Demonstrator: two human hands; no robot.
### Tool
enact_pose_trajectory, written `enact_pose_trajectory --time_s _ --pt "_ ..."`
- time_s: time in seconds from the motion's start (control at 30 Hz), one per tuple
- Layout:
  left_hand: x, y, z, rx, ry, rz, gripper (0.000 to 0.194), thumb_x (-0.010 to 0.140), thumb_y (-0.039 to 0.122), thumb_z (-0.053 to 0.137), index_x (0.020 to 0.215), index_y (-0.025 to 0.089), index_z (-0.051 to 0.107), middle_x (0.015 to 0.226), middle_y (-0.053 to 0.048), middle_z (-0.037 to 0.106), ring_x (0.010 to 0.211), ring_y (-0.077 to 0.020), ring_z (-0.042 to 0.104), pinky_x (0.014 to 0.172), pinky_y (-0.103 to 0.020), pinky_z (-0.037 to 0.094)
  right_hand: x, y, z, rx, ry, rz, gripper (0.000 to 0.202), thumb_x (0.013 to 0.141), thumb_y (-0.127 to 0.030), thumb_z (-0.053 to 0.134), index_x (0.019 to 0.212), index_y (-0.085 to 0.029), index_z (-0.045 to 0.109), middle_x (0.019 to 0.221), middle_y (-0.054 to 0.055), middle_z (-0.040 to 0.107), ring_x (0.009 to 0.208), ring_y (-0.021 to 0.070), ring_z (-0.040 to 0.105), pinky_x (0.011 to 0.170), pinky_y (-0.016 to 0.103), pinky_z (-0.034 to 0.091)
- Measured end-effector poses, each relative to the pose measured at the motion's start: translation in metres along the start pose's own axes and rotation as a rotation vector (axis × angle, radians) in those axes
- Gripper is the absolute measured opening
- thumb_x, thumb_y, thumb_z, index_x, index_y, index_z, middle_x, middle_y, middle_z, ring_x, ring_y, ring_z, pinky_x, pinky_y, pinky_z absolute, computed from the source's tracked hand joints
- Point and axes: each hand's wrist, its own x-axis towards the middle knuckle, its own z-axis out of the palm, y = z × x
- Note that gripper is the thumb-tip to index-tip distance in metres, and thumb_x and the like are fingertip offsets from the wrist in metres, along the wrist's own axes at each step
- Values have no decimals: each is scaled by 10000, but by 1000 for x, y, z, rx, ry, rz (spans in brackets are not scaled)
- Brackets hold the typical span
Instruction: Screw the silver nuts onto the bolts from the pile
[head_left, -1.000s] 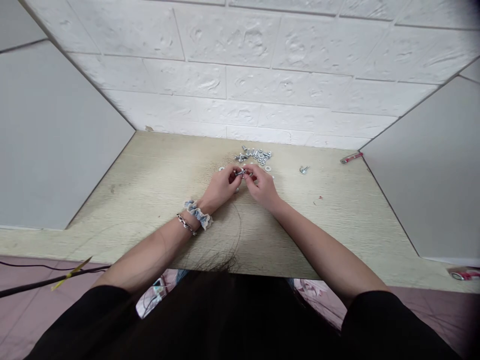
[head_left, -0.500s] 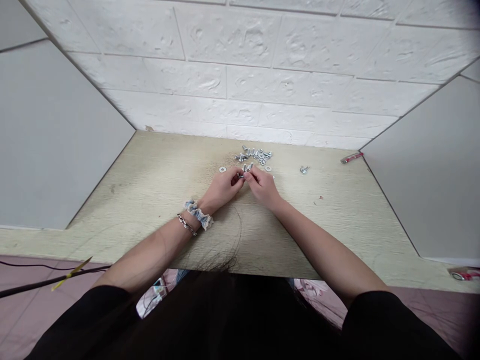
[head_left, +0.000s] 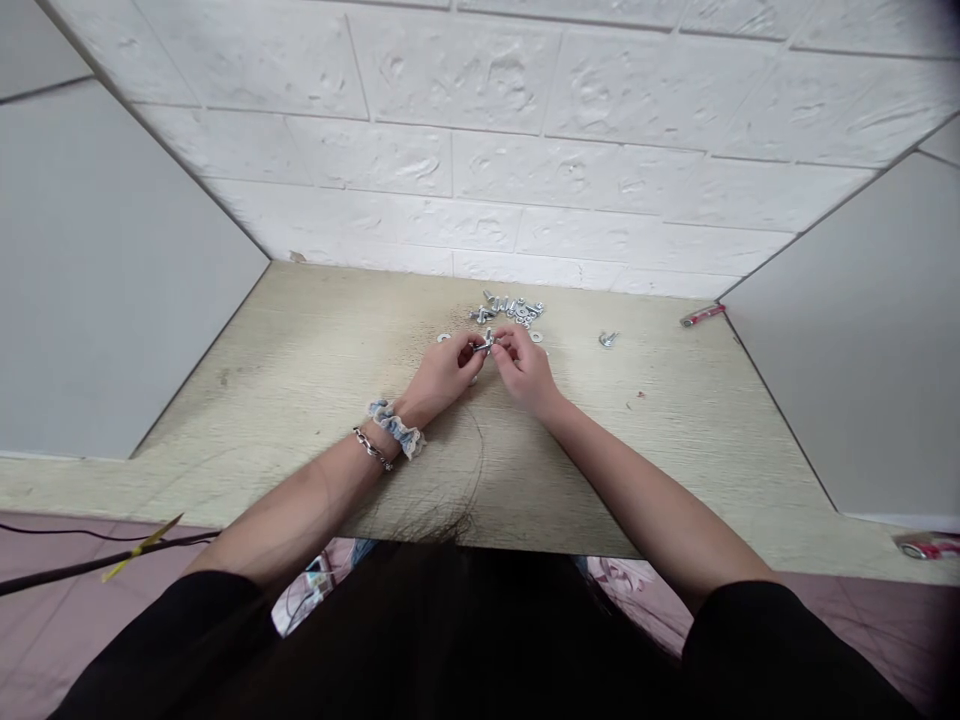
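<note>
A small silver bolt (head_left: 480,348) lies crosswise between the fingertips of my left hand (head_left: 444,367), which is closed on it. My right hand (head_left: 527,373) is at the bolt's right end, thumb and fingers curled in a pinch; whatever small part sits between them is too small to make out. Just behind the fingertips another bolt (head_left: 489,334) shows on the table. One flat washer (head_left: 443,338) is partly covered by my left hand, and a second washer (head_left: 536,337) lies beyond my right knuckles.
A pile of bolts, nuts and washers (head_left: 523,312) lies behind my hands, near the white brick wall (head_left: 495,160). Off to the right sits a small metal fastener (head_left: 607,340). Grey panels (head_left: 112,280) flank the wooden table (head_left: 337,330). A red object (head_left: 702,316) lies by the right panel.
My right fingers have loosened and shifted slightly right, so the bolt in my left fingers shows more. My left hand has moved a little, now overlapping the left washer.
</note>
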Motion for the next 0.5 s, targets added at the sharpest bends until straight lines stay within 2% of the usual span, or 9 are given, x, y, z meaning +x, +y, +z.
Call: enact_pose_trajectory --time_s 0.1,0.23,0.33,0.5 --pt "0 -1 1 -9 2 -2 188 848 259 527 968 169 640 684 17 618 605 -100 509 622 -223 406 0 -1 1 -48 8 -27 252 852 -293 487 1093 -229 521 833 1 603 572 105 470 571 259 408" --pt "1 -1 1 -6 3 0 201 840 243 528 983 168 646 694 15 621 615 -103 513 627 -225 407 1 2 2 -96 -14 -132 232 854 -263 474 1061 -224 570 979 46 647 775 161 577 694 303 468" --pt "1 -1 0 -4 -3 5 216 845 250 521 1001 169 647 709 12 627 625 -105 517 633 -226 411 2 5 3 -121 -33 -184 225 875 -254 432 1041 -220 581 1004 57 656 887 191 592 756 329 472" --pt "1 -2 0 -7 -15 13 214 848 255 515 996 168 641 697 16 621 618 -104 513 623 -223 406 2 6 2 -152 -26 -159 205 892 -308 430 1003 -215 575 964 54 652 842 184 577 743 319 453"
